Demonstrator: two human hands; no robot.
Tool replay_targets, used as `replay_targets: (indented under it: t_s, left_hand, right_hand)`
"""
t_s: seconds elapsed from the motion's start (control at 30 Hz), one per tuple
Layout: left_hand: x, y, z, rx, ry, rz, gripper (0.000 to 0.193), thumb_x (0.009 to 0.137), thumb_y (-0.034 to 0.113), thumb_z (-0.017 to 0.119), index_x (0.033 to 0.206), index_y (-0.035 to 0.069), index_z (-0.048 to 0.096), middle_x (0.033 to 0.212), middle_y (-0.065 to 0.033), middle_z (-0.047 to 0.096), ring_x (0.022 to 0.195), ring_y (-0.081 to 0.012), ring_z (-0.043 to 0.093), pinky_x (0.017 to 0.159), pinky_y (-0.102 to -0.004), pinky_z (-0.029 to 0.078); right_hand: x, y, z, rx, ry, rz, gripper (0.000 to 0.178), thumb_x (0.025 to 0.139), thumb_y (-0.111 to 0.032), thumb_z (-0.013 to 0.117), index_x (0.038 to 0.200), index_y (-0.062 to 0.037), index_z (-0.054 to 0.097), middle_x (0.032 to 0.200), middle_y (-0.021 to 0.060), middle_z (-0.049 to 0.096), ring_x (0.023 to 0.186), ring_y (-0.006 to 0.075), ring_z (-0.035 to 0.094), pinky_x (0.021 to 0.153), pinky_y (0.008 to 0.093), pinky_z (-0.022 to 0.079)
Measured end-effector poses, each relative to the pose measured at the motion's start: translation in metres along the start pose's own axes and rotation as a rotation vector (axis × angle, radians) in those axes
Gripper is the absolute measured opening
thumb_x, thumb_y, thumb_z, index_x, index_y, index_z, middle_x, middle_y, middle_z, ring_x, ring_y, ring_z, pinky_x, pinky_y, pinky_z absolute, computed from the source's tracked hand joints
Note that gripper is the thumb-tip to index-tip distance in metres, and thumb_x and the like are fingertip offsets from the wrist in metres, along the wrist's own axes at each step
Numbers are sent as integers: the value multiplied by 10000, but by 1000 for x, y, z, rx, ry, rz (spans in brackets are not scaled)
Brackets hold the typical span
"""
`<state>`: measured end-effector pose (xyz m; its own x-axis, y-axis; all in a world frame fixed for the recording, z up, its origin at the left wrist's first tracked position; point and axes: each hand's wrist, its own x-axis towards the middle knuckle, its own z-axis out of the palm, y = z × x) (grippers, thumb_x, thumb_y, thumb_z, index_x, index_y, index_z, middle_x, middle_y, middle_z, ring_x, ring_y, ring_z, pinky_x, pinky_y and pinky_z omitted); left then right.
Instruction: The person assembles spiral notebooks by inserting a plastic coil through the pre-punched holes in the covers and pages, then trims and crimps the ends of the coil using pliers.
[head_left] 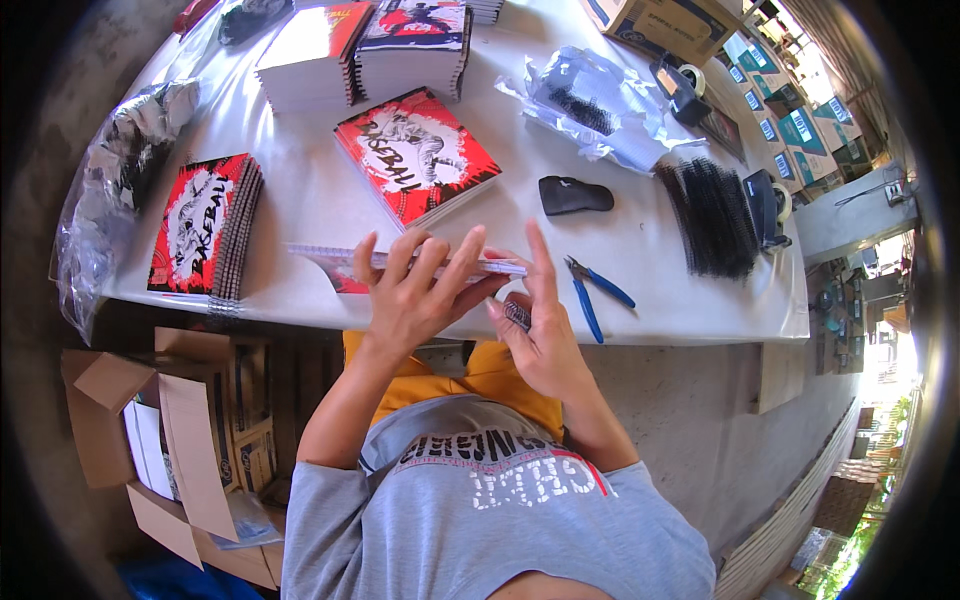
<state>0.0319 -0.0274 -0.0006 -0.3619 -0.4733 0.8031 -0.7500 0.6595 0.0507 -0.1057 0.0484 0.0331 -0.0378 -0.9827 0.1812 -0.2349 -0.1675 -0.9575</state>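
Note:
A thin notebook (335,262) with a red-and-white cover is held nearly edge-on above the table's front edge. My left hand (418,290) grips it from above, fingers spread over its upper edge. At the notebook's right end is my right hand (548,335), index finger raised, with a short dark binding coil (517,312) between the thumb and palm. Whether the coil runs into the notebook's holes is hidden by the fingers. Just beyond my hands lies a stack of red baseball-cover books (418,155). Blue-handled cutting pliers (598,295) lie to the right of my right hand.
Bound notebooks (200,230) are stacked at the left, taller stacks (310,65) behind. Black coils (710,220) lie right, near tape dispensers (765,210). Crumpled paper (590,105) holds more coils. A black pouch (575,196) lies mid-table. An open carton (190,440) stands below left.

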Motion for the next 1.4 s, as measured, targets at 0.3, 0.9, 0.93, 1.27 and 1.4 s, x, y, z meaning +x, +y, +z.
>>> replay_targets:
  t_s: [0.3,0.9,0.93,1.27,1.4]
  left_hand:
    - [6,-7,-14,-115,-48,13,483,659,457,730,1038,186,603,788,37,491,811,-161,485,892,-397,280]
    - [-60,-45,-8,-1056,-4,-1101,959,496,77,890,1291,44,353,949,-64,527,926,-184,543,862,-314,461]
    - [-50,-39,-18,-706,120,-882,940,533,138,878,1302,54,345,970,-86,526,972,-214,527,912,-369,415]
    - [8,11,-4,-266,-58,-152,202,736,175,691,933,202,661,704,18,473,798,-161,517,1025,-417,223]
    - [5,8,-2,-236,-12,-97,232,692,235,733,911,197,664,686,23,442,788,-145,503,1025,-413,228]
  right_hand:
    - [16,6,-10,-208,-74,-181,643,685,180,439,1269,-88,436,1063,179,549,935,315,593,801,357,483]
    - [22,16,-13,-474,-10,-185,505,733,160,442,1181,-73,432,994,190,555,867,364,579,719,426,457]
    - [21,16,-15,-490,-39,-159,469,733,153,446,1151,-59,434,996,196,565,874,369,586,727,427,460]
    - [21,-5,-69,-267,-13,99,480,823,-17,563,1282,-98,450,864,143,575,670,251,545,651,309,441]
    - [33,-9,-80,-316,-91,-43,253,835,-35,590,1078,-82,644,850,99,585,685,150,510,621,256,413]
